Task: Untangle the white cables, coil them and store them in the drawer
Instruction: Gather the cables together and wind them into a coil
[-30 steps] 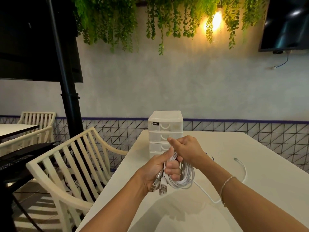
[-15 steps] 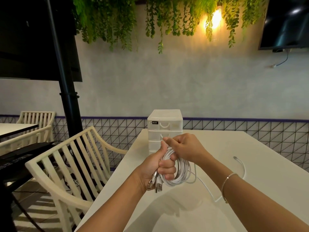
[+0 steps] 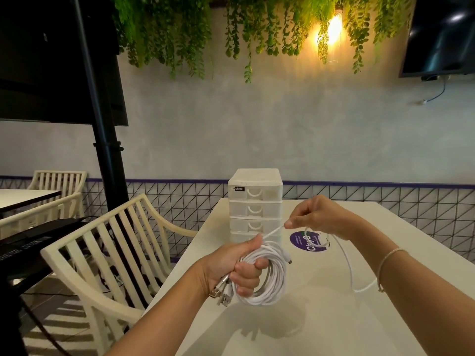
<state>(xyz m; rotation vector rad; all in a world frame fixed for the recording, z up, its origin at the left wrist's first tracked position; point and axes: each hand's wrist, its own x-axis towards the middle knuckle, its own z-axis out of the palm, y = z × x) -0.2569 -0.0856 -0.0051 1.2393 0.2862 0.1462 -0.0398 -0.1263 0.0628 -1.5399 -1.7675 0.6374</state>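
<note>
My left hand (image 3: 237, 269) grips a coil of white cables (image 3: 270, 281) above the white table (image 3: 334, 325), with several metal USB plugs (image 3: 222, 295) sticking out below the fist. My right hand (image 3: 318, 217) pinches a loose strand of white cable (image 3: 273, 231), drawn taut up and to the right of the coil. The rest of that strand (image 3: 347, 263) loops down over the table by my right wrist. A white plastic drawer unit (image 3: 255, 201) stands behind the hands, all its drawers closed.
A round purple sticker (image 3: 308, 242) lies on the table beside the drawer unit. A cream slatted chair (image 3: 108, 250) stands at the table's left edge, a black post (image 3: 106, 150) behind it. More chairs and another table sit at far left.
My right hand has left the coil and moved up and right, pulling a strand of cable out taut. The left hand keeps holding the coil, slightly lower.
</note>
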